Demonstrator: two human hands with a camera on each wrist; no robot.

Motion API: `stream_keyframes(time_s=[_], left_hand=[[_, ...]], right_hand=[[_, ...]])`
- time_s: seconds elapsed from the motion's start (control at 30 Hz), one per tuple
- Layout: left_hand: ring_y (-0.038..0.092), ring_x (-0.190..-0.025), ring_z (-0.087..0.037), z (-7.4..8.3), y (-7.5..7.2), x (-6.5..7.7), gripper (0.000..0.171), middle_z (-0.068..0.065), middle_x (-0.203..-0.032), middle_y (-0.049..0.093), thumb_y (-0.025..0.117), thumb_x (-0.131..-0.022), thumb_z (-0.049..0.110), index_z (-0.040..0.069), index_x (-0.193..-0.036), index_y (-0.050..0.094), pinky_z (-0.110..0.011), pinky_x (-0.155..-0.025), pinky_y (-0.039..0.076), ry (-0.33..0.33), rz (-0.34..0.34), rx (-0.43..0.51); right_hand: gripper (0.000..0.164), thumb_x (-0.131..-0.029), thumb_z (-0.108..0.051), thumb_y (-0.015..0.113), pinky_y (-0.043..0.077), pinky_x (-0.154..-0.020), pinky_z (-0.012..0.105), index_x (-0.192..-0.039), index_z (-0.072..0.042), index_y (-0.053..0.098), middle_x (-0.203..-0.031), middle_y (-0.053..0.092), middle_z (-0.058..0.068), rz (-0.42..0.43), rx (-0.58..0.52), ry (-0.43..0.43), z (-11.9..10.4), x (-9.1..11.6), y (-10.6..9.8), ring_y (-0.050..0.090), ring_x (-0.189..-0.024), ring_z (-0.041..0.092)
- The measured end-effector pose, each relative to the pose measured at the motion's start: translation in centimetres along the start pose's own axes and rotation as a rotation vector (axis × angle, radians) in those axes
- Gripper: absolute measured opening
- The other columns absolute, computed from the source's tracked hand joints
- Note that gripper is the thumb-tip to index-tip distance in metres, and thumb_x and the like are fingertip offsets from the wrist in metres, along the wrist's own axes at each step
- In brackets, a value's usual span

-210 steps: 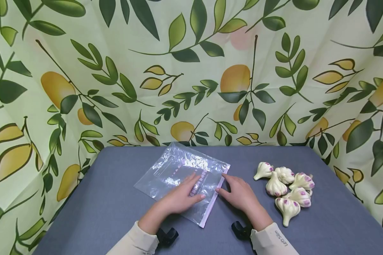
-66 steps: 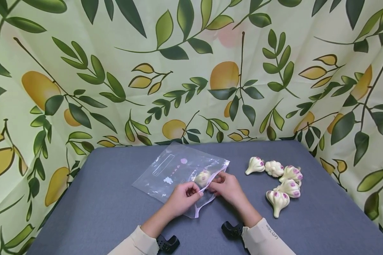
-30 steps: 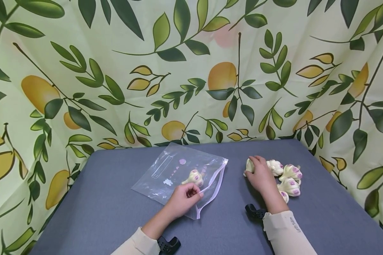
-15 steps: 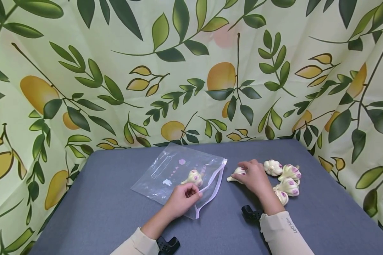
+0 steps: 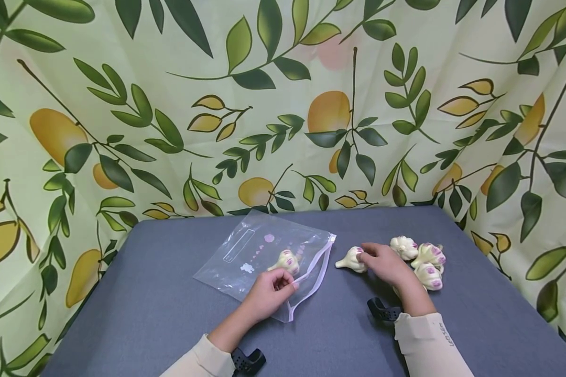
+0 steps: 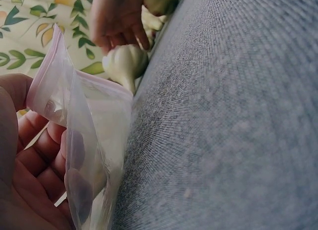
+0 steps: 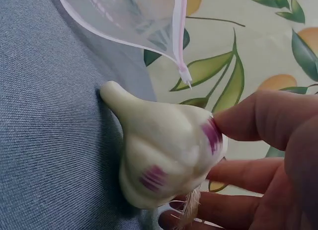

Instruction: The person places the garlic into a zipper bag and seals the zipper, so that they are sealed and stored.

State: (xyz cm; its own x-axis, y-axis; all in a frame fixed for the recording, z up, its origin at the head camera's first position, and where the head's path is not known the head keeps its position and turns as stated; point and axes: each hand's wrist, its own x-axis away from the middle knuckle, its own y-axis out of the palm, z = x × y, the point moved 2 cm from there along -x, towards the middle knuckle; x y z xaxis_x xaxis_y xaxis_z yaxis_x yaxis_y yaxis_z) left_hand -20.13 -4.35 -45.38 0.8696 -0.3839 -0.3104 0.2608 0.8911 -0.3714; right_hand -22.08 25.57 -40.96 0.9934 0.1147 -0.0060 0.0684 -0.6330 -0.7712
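My left hand [image 5: 270,293] pinches the near lip of a clear zip bag [image 5: 238,251] between thumb and curled fingers. Its pink-edged mouth gapes toward the right, and one garlic bulb [image 5: 286,262] lies inside. To the right of that mouth, a second garlic bulb [image 7: 159,150] with purple marks rests on its side on the table, its stem pointing at the bag. My right hand [image 5: 387,264] is at its root end: the thumb [image 7: 243,118] touches the upper side, and the other fingers curl in below, partly hidden by the bulb.
Several more garlic bulbs [image 5: 428,276] lie in a cluster beyond my right hand, partly hidden by the right wrist. The grey table [image 5: 160,303] ends at the back against a leaf-and-fruit patterned cloth [image 5: 264,104]. Black wrist cameras [image 5: 249,361] hang under both wrists.
The right hand put a first bulb into the opened bag, then brought another from the cluster leftward to beside the mouth. Just now it has shifted to that bulb's root end.
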Motion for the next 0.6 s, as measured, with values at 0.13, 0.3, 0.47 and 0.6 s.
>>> stream_keyframes(time_s=[0.13, 0.3, 0.47, 0.6], left_hand=[[0.045, -0.061, -0.002, 1.0, -0.1, 0.1, 0.010, -0.002, -0.068, 0.054, 0.070, -0.086, 0.007, 0.003, -0.079, 0.064, -0.018, -0.057, 0.040, -0.021, -0.004, -0.016], [0.046, -0.061, -0.002, 0.7, -0.2, 0.1, 0.012, 0.003, -0.068, 0.052, 0.071, -0.087, 0.011, 0.006, -0.079, 0.064, -0.018, -0.057, 0.040, -0.029, -0.006, -0.004], [0.046, -0.061, -0.001, 0.1, -0.2, 0.1, 0.012, 0.005, -0.068, 0.052, 0.072, -0.087, 0.014, 0.008, -0.079, 0.064, -0.018, -0.056, 0.041, -0.015, 0.001, -0.002], [0.046, -0.061, 0.000, 0.1, -0.1, 0.1, 0.012, 0.005, -0.068, 0.052, 0.072, -0.087, 0.014, 0.008, -0.079, 0.064, -0.018, -0.055, 0.041, -0.004, 0.001, -0.009]], right_hand=[[0.053, -0.089, -0.025, 0.066, 0.051, -0.086, 0.047, -0.131, 0.005, 0.056, -0.121, 0.064, 0.027, -0.020, -0.051, -0.018, 0.4, -0.2, 0.4, 0.062, -0.110, 0.037], [0.060, -0.081, -0.023, 0.074, 0.052, -0.080, 0.042, -0.131, 0.003, 0.054, -0.119, 0.063, 0.026, -0.043, -0.068, -0.045, 0.2, -0.7, 1.3, 0.063, -0.105, 0.034], [0.057, -0.078, -0.022, 0.076, 0.051, -0.078, 0.037, -0.125, 0.002, 0.055, -0.114, 0.064, 0.021, -0.037, -0.074, -0.045, -0.2, -0.5, 1.3, 0.064, -0.101, 0.030], [0.055, -0.076, -0.023, 0.077, 0.048, -0.076, 0.034, -0.121, 0.000, 0.055, -0.108, 0.063, 0.016, -0.039, -0.076, -0.028, -0.3, 0.0, 0.5, 0.061, -0.094, 0.024]])
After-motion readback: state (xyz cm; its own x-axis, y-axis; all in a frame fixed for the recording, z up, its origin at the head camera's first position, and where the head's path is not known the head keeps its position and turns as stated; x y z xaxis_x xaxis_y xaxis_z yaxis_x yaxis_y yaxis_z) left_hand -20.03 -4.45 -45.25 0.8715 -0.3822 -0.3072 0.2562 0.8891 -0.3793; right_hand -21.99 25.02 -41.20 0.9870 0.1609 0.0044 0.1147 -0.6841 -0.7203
